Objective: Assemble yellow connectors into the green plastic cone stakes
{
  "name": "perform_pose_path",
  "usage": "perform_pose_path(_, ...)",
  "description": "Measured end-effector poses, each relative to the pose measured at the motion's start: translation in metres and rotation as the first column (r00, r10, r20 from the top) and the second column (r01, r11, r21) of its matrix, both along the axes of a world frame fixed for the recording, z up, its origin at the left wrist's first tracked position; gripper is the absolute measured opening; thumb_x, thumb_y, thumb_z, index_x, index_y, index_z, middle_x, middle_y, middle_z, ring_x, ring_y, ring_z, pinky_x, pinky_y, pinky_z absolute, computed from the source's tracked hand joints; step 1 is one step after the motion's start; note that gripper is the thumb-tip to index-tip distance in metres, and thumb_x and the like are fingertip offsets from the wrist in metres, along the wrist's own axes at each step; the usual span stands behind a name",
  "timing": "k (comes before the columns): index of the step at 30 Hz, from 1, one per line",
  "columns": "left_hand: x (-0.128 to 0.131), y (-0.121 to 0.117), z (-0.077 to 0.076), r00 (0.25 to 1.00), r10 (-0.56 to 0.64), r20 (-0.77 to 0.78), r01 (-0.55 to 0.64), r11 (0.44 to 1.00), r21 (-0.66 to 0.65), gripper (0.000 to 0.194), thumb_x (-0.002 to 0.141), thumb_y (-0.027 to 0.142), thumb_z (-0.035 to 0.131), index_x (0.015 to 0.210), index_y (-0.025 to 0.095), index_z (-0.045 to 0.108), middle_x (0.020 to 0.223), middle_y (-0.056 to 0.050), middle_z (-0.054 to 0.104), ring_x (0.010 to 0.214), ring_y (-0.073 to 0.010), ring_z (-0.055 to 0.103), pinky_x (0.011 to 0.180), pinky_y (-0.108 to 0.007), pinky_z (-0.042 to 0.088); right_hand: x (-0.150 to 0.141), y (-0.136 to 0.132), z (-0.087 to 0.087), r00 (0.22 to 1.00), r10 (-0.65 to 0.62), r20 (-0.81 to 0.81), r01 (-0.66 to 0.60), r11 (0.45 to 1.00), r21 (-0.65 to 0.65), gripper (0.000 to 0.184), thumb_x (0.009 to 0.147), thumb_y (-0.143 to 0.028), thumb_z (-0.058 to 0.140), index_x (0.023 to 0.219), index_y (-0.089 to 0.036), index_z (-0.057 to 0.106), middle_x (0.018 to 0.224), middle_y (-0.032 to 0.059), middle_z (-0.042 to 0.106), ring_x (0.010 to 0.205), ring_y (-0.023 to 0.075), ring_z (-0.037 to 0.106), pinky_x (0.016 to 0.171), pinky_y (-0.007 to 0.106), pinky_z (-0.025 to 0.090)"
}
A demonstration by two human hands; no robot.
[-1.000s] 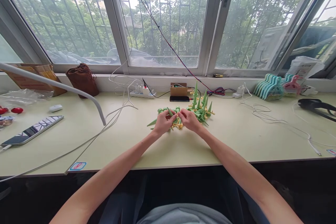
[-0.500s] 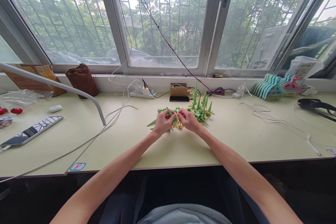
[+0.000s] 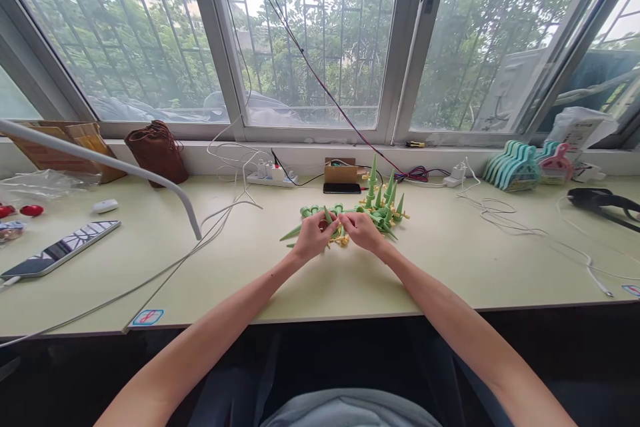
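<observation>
My left hand is closed around a green cone-shaped plastic watering spike, whose pointed end sticks up past the fingers. Right beside it, my right hand pinches with thumb and fingertips at the spike's other side; any small part between those fingertips is hidden. Below and between the hands lie small yellow plastic valves. More green spikes rest on the table by my left hand. Behind my right hand is a cluster of green spikes with yellow valves fitted, several standing upright.
A black phone lies before a small cardboard box at the back. White cables cross the table on the left, near a tablet-like device. Small turquoise hangers and a black strapped object sit at right.
The spike in my left hand has shifted slightly right and stands a little more upright. My left hand has turned slightly, while my right hand stays nearly in place.
</observation>
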State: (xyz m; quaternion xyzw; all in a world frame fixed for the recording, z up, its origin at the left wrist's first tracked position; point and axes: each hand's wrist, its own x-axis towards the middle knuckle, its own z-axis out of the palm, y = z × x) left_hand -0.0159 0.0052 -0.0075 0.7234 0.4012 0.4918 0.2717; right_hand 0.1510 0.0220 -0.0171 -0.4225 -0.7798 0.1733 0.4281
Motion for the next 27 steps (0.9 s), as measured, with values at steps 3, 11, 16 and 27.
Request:
perform_pose_path(3,0.0002,-0.0002,0.0015,1.000,0.010,0.017,-0.009,1.000,-0.022,0.023,0.082,0.039,0.065,0.080,0.017,0.063,0.062,0.001,0.056,0.050,-0.0094,0.048,0.047,-0.022,0.040,0.0002,0.0001,-0.0008,1.000,-0.004,-0.023,0.004,1.000,-0.007,0.046,0.097,-0.046,0.038,0.060,-0.020,0.034,0.054,-0.0030,0.036,0.054,0.0113,0.032,0.055,0.027,0.025)
perform_pose_path(11,-0.0002,-0.0029,0.0084,0.994,0.025,0.110,-0.011,0.992,-0.127,0.024,0.079,0.041,0.066,0.080,0.017,0.061,0.059,0.002,0.056,0.051,-0.0121,0.054,0.050,-0.024,0.045,0.0001,-0.0047,0.0014,0.997,0.041,-0.069,-0.042,0.999,-0.020,0.024,0.093,-0.039,0.046,0.080,-0.020,0.050,0.063,-0.0026,0.051,0.057,0.0120,0.042,0.057,0.024,0.032)
perform_pose_path(16,0.0001,-0.0053,0.0096,0.995,0.014,0.098,-0.001,0.991,-0.135,0.023,0.079,0.040,0.065,0.078,0.017,0.060,0.058,0.002,0.056,0.051,-0.0119,0.053,0.051,-0.024,0.046,0.0007,-0.0049,0.0020,0.999,0.021,-0.040,-0.022,0.999,-0.026,0.025,0.093,-0.038,0.045,0.075,-0.020,0.047,0.059,-0.0032,0.047,0.055,0.0119,0.039,0.056,0.025,0.030)
perform_pose_path(27,0.0006,-0.0021,0.0038,0.994,0.005,0.108,0.007,0.994,-0.108,0.025,0.077,0.040,0.069,0.076,0.017,0.060,0.056,0.002,0.054,0.051,-0.0117,0.052,0.047,-0.023,0.042,-0.0001,-0.0030,0.0009,1.000,0.000,-0.006,0.000,1.000,-0.016,0.035,0.095,-0.040,0.041,0.066,-0.021,0.035,0.056,-0.0029,0.040,0.055,0.0123,0.034,0.054,0.026,0.027)
